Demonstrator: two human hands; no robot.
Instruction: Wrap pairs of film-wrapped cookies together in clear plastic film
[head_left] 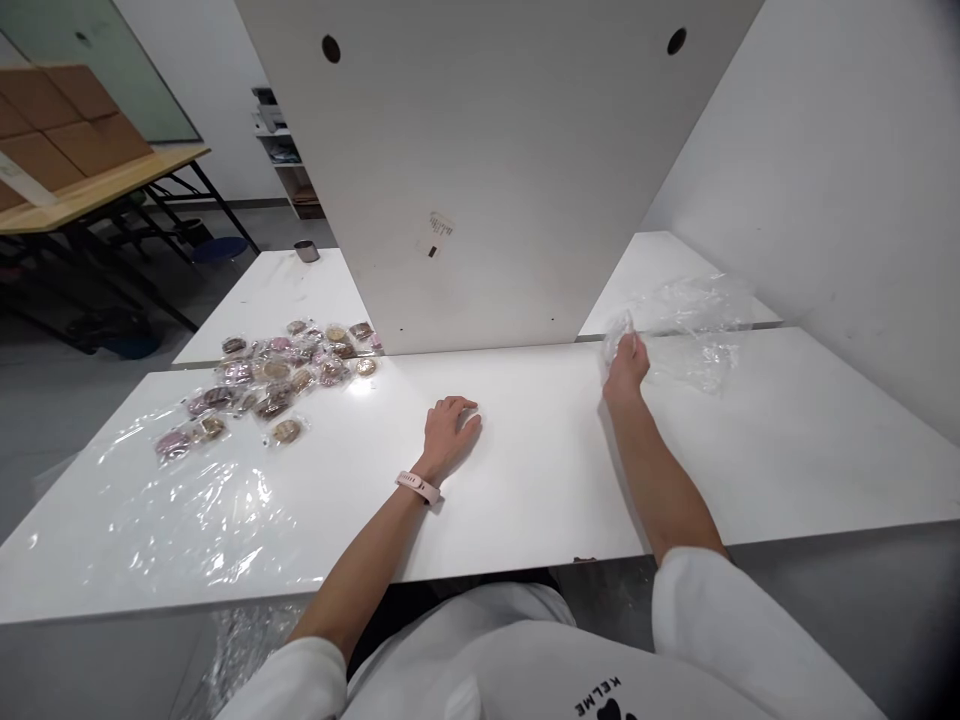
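My right hand (628,366) is closed around the gathered end of a clear plastic bag (694,325), which spreads out to the right across the white tabletop. My left hand (448,428) rests on the table near its middle, fingers apart and nothing in them; a pale pink band is on that wrist. Left of it lies a pile of small round items in clear wrappers (274,370), brown, tan and pink, looking like wrapped cookies. One wrapped tan cookie (286,431) lies at the pile's near edge.
Clear plastic film (202,520) covers the table's left front and hangs over its edge. An upright white panel (495,180) stands behind the hands. A small cup (306,251) sits on the far table. Cardboard boxes (67,125) stand on a wooden table at the back left.
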